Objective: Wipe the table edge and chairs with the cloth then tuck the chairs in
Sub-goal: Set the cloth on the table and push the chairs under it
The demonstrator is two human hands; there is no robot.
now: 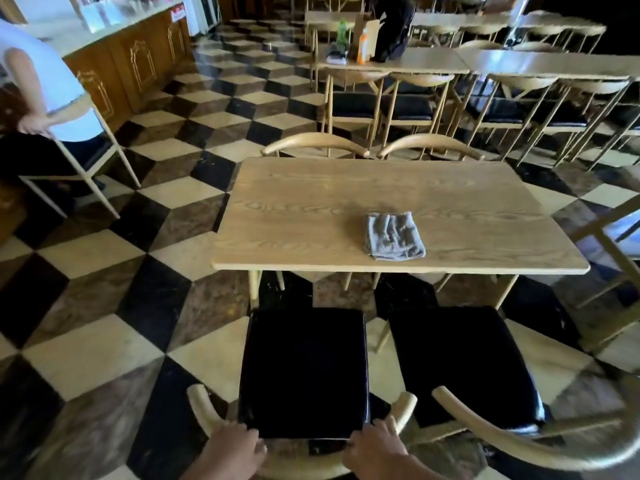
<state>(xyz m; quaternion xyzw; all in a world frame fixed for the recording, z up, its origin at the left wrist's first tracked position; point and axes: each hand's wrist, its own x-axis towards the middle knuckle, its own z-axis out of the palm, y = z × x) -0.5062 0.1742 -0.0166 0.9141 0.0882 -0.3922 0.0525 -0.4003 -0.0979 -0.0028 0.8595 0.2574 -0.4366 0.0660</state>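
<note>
A light wooden table (311,216) stands ahead of me. On it, near its front edge and right of the middle, lies a folded grey cloth (394,236). Two chairs with black seats stand pulled out in front of the table: the left chair (304,372) and the right chair (464,365). My left hand (235,450) and my right hand (375,446) both grip the curved wooden backrest of the left chair, at the bottom of the view. Two more chair backs (313,142) show behind the table's far edge.
A person in a white top sits on a chair (86,157) at the left, by a wooden counter (131,64). More tables and chairs (415,95) fill the back right; one carries bottles and a bag. Another chair frame (609,244) stands at the right. The floor is checkered tile.
</note>
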